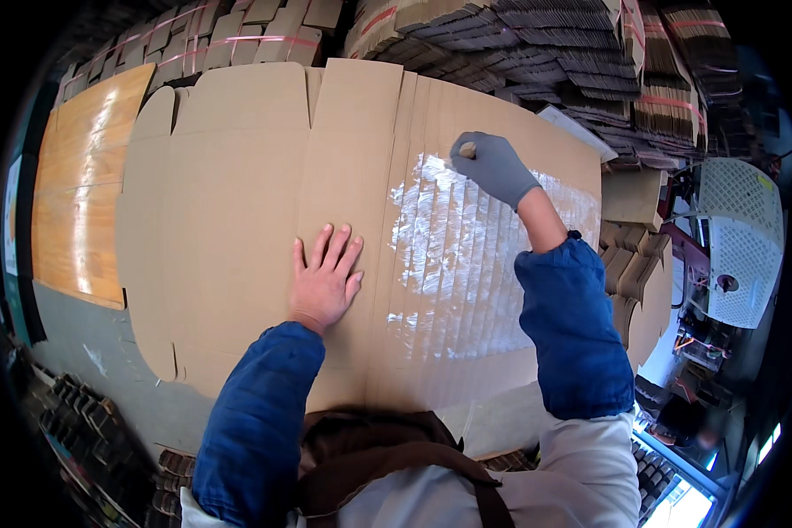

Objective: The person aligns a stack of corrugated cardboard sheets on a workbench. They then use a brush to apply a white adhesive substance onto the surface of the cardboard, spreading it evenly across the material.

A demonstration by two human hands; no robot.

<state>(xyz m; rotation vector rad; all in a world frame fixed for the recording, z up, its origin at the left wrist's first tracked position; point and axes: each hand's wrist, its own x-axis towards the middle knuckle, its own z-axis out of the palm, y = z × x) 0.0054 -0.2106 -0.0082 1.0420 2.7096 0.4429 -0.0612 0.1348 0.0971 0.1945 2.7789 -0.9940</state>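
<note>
My bare left hand (326,275) lies flat with fingers spread on a large brown cardboard sheet (220,202), left of its creased strips. My right hand (495,169), in a grey glove, is closed round a brush; the rounded end of its wooden handle (468,150) shows above the fist, and the bristles are mostly hidden. It is at the far edge of a streaky white paste patch (453,238). That patch spreads across several narrow, overlapping cardboard edges on the right half.
Behind the cardboard rise tied stacks of folded cartons (554,53). A shiny wooden board (88,185) stands at the left, and a white perforated plastic chair (739,246) at the right. More cut cardboard pieces (629,273) lie beside my right arm.
</note>
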